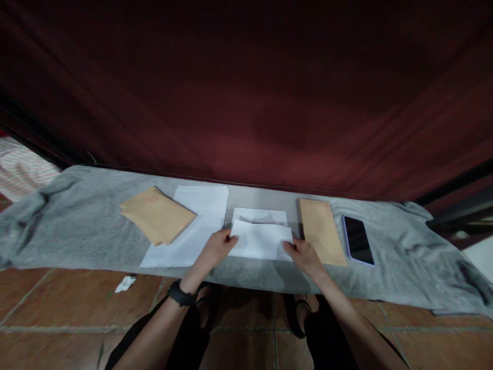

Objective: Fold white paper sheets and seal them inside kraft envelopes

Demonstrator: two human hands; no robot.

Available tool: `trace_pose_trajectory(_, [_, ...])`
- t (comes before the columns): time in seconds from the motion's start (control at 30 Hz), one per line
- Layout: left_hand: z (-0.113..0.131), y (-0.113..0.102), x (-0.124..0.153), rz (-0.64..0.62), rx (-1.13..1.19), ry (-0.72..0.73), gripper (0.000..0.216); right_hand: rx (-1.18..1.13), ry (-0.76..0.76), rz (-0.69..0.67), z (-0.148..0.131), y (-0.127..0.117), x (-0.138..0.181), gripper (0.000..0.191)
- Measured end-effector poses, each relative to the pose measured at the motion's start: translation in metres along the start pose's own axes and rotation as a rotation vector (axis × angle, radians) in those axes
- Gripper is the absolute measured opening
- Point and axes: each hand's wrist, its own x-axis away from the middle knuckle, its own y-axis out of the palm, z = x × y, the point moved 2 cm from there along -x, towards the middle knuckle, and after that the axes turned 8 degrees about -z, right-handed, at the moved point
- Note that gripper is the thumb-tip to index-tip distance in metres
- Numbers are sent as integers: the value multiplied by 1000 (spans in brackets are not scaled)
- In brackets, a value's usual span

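Note:
Between my two hands is a white sheet of paper [262, 241], its far part folded up and over so that a raised edge runs across it. My left hand [219, 244] pinches the sheet's left edge, thumb on top. At the right edge, my right hand [304, 253] grips the same sheet with its thumb over it. Left of my left hand lies a stack of white paper [204, 205], partly covered by several brown envelopes [159, 216] set askew. Just right of my right hand is a neat stack of brown envelopes [321, 228].
A phone [358, 239] with a dark screen and a purple case lies right of the envelopes. Grey cloth [88, 221] covers the narrow bench. Behind it rises a dark red surface [246, 113]. A crumpled white tissue [125, 283] is on the tiled floor [69, 303].

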Motion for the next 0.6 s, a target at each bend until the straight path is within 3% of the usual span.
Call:
trace_pose_trajectory(0.1, [12,4,-3,75,-199,-81,23,170,82,21,-10,-1,0,30])
trace_pose_trajectory(0.23, [24,6,-6,96,-349,-163,24,291,150,54,-21,0,-2,40])
trace_pose_trajectory(0.6, [36,11,-14,188,-447,-269,37,411,120,268,-28,9,-22,55])
